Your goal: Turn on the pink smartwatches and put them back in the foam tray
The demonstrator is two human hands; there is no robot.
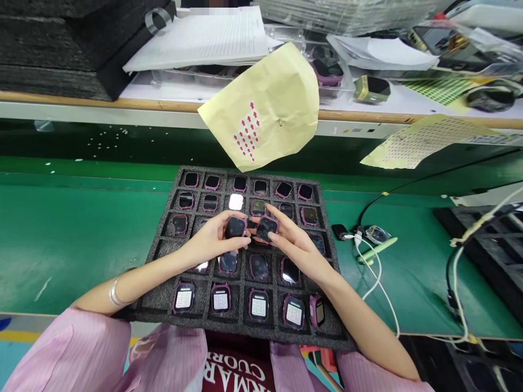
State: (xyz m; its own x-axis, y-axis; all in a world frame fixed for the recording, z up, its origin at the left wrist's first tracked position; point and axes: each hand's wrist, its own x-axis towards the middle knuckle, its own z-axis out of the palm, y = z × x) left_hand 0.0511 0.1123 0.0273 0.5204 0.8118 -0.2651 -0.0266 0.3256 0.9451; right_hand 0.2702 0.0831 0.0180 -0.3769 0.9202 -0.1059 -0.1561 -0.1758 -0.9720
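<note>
Both hands are above a dark grey foam tray [161,253] split into square compartments. Between the fingers of my left hand [216,231] is a purple-framed smartwatch body [236,227] with a dark screen. A second smartwatch body [267,228], also purple and dark-screened, is pinched in my right hand [296,242]. The two watches are held side by side, close together. Several more watch bodies lie in the compartments below and around; those in the front row, such as one watch [220,298], show lit white screens. One in the second row [236,202] glows plain white.
A shelf edge [143,106] runs behind the tray, with a yellow sticker sheet [278,109] hanging over it. Black foam blocks [49,49] are stacked at the upper left. White cables [378,277] and a green pen-like tool [378,250] lie to the right, near another dark tray [482,245].
</note>
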